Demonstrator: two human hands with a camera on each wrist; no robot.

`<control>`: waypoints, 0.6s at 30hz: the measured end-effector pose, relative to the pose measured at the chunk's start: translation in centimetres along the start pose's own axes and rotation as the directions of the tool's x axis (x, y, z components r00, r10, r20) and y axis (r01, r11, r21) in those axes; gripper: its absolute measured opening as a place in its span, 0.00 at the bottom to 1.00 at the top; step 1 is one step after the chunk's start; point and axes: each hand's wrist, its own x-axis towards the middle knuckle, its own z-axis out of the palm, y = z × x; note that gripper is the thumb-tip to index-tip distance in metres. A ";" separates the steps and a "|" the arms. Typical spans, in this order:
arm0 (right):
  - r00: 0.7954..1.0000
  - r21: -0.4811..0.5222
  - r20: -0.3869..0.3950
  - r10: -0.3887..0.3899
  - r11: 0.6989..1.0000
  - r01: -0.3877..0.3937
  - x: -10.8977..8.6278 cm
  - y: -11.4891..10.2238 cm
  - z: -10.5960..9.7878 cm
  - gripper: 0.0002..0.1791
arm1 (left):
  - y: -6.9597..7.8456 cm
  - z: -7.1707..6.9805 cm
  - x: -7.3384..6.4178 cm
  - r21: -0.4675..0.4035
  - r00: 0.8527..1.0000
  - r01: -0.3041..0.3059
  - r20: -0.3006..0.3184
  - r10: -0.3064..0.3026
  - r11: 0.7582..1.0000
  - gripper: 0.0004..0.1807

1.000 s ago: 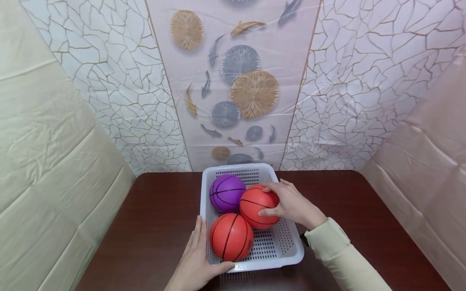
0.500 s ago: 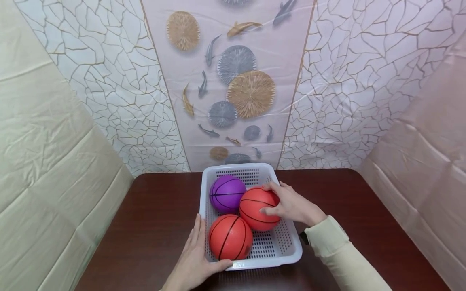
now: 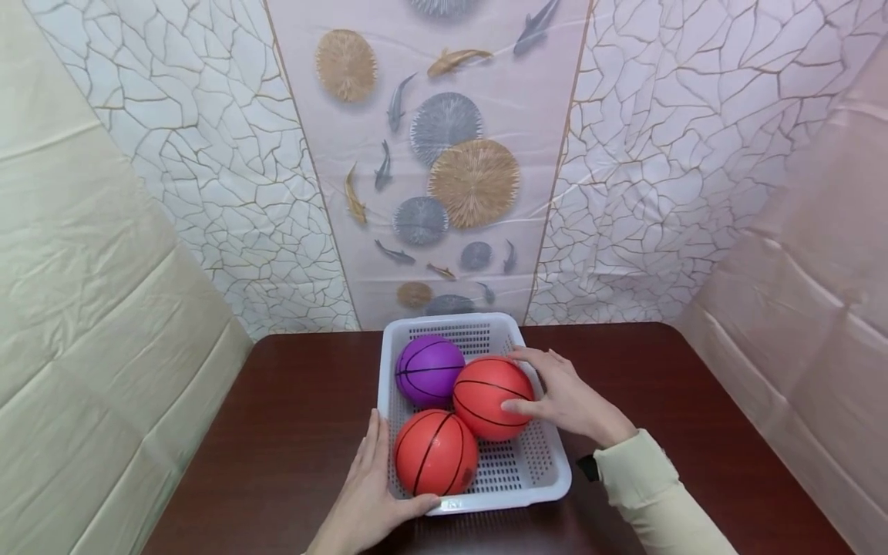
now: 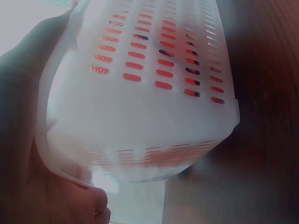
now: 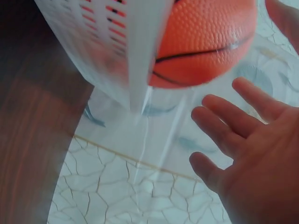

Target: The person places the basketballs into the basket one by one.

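Note:
A white perforated plastic basket (image 3: 548,482) holds two red-orange toy basketballs and a purple one. The purple ball (image 3: 430,371) sits at the back left. One red-orange ball (image 3: 437,453) lies at the front left, the other red-orange ball (image 3: 489,397) at the right. My left hand (image 3: 368,486) rests on the front left corner, its straight fingers along the left side and its thumb on the front rim. Over the basket's right rim, my right hand (image 3: 569,397) is spread beside the right ball. In the right wrist view its fingers (image 5: 224,121) are spread apart from that ball (image 5: 205,42).
The basket stands on a dark brown wooden table (image 3: 298,432). Behind it hangs a cloth backdrop (image 3: 444,177) with fish and disc prints between cracked-pattern panels. Beige padded panels (image 3: 104,308) flank the table.
My right hand has loosened from the right red-orange ball and shifted right, its fingers widening. The ball stays in the basket. My left hand keeps its place at the corner.

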 end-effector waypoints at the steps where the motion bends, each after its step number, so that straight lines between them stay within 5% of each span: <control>1: 1.000 -0.005 -0.012 -0.005 1.000 0.004 -0.1 0.1 -0.2 0.47 | -0.1 0.0 0.0 0.000 1.000 0.002 0.000 -0.002 1.000 0.76; 8: 0.992 -0.012 -0.123 0.031 0.999 -0.033 -0.9 1.9 -2.4 0.42 | -0.4 0.0 0.2 -0.001 1.000 0.002 0.004 -0.001 1.000 0.75; 18: 0.952 -0.102 -0.263 0.154 0.977 -0.186 -2.5 5.4 -4.6 0.40 | -0.5 -0.1 0.7 0.009 1.000 -0.022 -0.011 0.022 1.000 0.75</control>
